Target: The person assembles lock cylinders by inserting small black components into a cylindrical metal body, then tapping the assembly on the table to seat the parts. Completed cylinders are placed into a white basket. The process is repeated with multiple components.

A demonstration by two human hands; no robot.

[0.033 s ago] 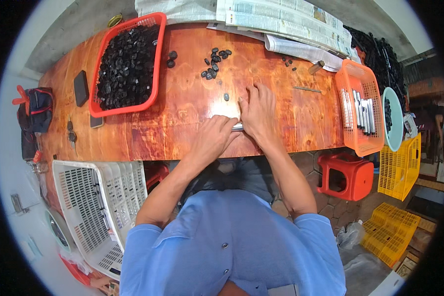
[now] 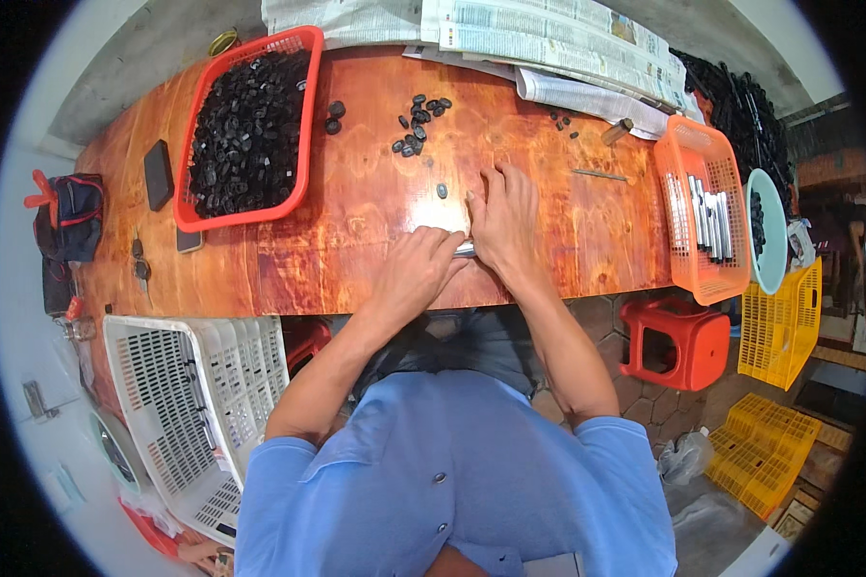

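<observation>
Head view: near the front edge of the wooden table (image 2: 356, 231), a smooth, silvery tube (image 2: 465, 249) lies between your hands. Your left hand (image 2: 416, 262) pinches it between thumb and fingers; your right hand (image 2: 506, 219) hides its other end, and whether it grips cannot be told. Beyond lie one black oval (image 2: 442, 190) and a loose cluster (image 2: 420, 133) of rounded black pieces. At left, a rigid red basket (image 2: 245, 218) is heaped with black parts (image 2: 245, 135); at right, a latticed orange basket (image 2: 712, 288) holds shiny rods (image 2: 710, 223). Streaked wood stretches between your hands and each basket, leaving sideways room; creased newspapers (image 2: 539, 31) border the far edge.
</observation>
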